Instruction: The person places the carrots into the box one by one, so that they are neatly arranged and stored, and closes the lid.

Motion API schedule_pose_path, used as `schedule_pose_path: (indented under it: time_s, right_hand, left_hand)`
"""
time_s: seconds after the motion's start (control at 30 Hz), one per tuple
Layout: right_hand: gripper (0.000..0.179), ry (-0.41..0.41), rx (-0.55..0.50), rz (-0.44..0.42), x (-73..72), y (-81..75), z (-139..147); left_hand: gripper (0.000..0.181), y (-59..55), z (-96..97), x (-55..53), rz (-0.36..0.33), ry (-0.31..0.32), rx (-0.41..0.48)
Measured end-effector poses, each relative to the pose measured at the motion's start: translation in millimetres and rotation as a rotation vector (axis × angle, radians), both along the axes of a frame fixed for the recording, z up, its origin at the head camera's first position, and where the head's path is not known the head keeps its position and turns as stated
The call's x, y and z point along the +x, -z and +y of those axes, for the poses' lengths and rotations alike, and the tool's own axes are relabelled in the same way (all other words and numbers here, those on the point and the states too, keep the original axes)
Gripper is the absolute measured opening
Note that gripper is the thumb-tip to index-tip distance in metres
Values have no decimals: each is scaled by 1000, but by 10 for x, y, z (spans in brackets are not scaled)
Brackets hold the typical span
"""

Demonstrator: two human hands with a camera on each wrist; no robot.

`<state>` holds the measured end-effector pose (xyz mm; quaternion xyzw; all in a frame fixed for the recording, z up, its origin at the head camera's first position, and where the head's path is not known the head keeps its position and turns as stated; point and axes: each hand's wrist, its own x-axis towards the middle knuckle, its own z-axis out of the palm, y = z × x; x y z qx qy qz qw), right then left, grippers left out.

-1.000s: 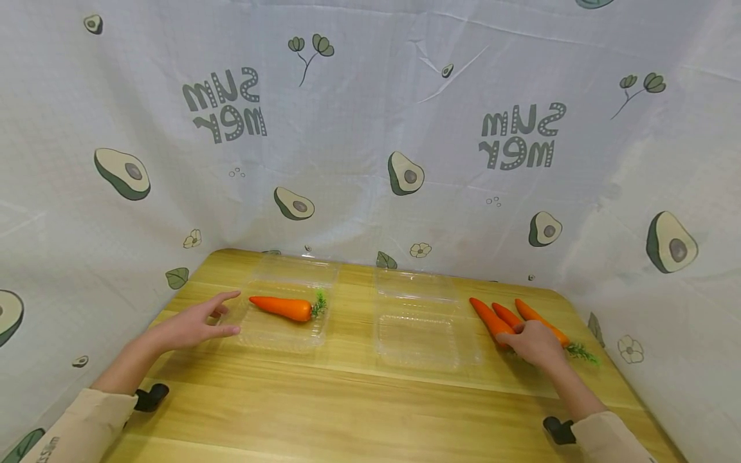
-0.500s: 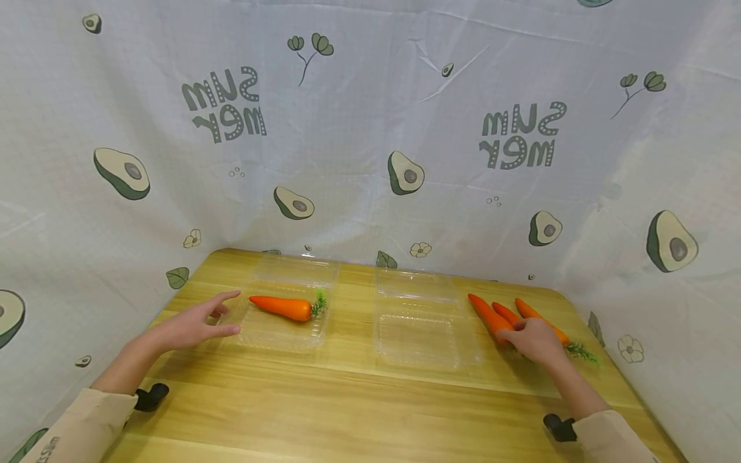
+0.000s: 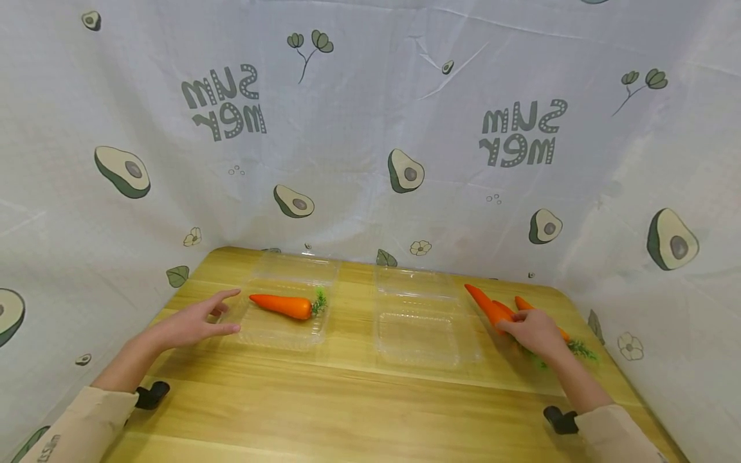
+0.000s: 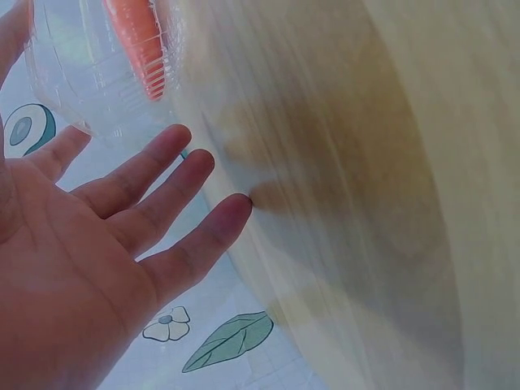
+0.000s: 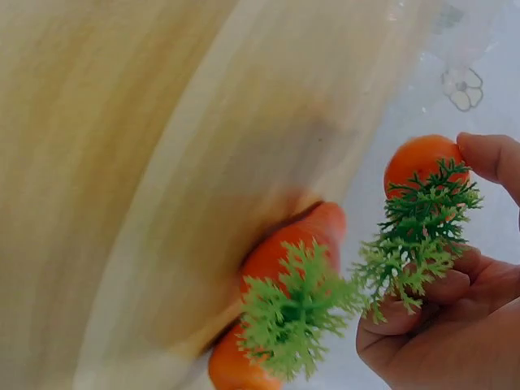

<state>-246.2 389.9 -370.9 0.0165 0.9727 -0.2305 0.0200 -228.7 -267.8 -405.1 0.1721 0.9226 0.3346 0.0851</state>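
Presently, the right hand (image 3: 535,331) grips the first carrot (image 3: 482,303) near its thick, leafy end; in the right wrist view the thumb lies against that rounded end, above the green leaves (image 5: 422,219). This carrot is at the right part of the surface (image 3: 347,411), and it appears to be a little raised from it, though its height I cannot tell.

The relation which seems most important is this one: the vacant clear container (image 3: 418,335), with its lid laid back, is directly to the left of the right hand, and the gripped carrot lies between them. Its long axis is diagonal, the tip pointing to the left and away from the person, near the right edge of the lid. The right hand is clearly the nearer one.

The left hand (image 3: 197,325) is well apart, with fingers extended and loosely spread, holding nothing. It is beside the other clear container (image 3: 280,337), where a second carrot (image 3: 282,307) lies crosswise, tip to the left; whether the fingers touch the plastic, I cannot tell. Two more carrots, a middle one (image 3: 505,310) and a rightmost one (image 3: 523,304), are partly hidden behind the right hand.
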Motion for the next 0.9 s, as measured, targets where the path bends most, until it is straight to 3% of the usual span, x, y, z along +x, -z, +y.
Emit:
schedule_pose_path:
  time_s: [0.37,0.9]
  right_hand:
    - [63,-15,23,3,-14,-158,-133]
    - [59,-43,-12,1,-25,-322,-324]
  left_hand:
    - [85,19,-14,-15,1,-2,-7]
    - [85,-1,0,0,-4,-3,-9]
